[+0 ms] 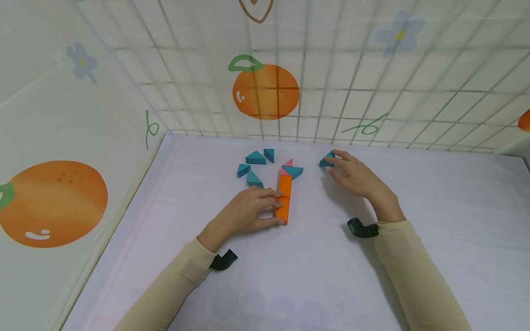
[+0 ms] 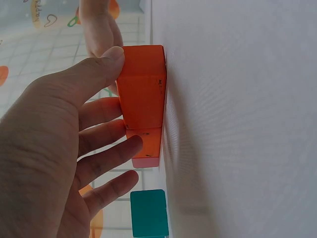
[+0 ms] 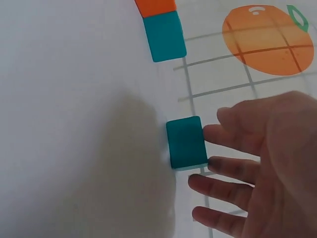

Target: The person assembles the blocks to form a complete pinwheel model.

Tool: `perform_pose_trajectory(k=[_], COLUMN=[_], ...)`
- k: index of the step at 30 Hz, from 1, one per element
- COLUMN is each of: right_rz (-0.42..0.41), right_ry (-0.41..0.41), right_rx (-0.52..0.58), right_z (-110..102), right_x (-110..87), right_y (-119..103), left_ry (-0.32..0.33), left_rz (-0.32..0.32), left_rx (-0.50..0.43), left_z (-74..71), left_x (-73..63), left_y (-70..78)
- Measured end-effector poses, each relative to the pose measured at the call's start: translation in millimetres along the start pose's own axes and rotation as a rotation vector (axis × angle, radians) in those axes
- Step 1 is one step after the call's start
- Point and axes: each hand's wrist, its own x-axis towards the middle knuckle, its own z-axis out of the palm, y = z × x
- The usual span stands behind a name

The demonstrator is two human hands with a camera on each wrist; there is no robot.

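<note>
My left hand (image 1: 250,209) touches a row of two orange blocks (image 1: 284,204) with thumb and fingertips; its fingers are spread and loosely bent. In the left wrist view the thumb lies against the near orange block (image 2: 143,89). Beyond the row's far end sit small pink triangular blocks (image 1: 288,162) and a teal triangular block (image 1: 294,171). To the right, my right hand (image 1: 356,177) reaches over another teal triangular block (image 1: 325,161). In the right wrist view its fingertips are at one side of that teal block (image 3: 187,143), the thumb apart from it.
Several loose teal triangular blocks (image 1: 255,158) lie left of the orange row. A white cloth (image 1: 314,262) covers the table. Behind it stands a wire grid (image 1: 349,89) with a fruit-printed sheet, and a printed side panel (image 1: 124,138) rises on the left.
</note>
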Motion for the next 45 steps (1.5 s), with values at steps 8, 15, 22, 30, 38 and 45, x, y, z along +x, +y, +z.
perform_pose_trajectory(k=[8, 15, 22, 30, 38, 45], right_rz=[0.021, 0.072, 0.104, 0.149, 0.213, 0.202], right_ry=[0.017, 0.077, 0.136, 0.171, 0.186, 0.272], right_rx=[-0.008, -0.036, -0.072, -0.142, -0.153, -0.168], right_z=[2.8, 7.9, 10.6, 8.8, 9.6, 20.4], right_x=[2.5, 5.3, 6.5, 10.4, 15.4, 17.8], right_y=[-4.4, -7.3, -11.8, -17.1, -22.8, -23.1], left_ry=[-0.011, -0.009, -0.009, -0.004, -0.006, 0.008], left_rz=[-0.001, 0.005, 0.006, 0.015, 0.01, 0.013], left_rx=[0.008, 0.018, 0.018, 0.015, 0.007, 0.007], left_z=[-1.1, -2.4, -3.6, -5.0, -3.7, 0.3], left_x=[-0.2, 1.0, 1.4, 4.6, 4.4, 1.3], left_y=[0.2, -1.4, -2.2, -1.1, -0.4, -0.4])
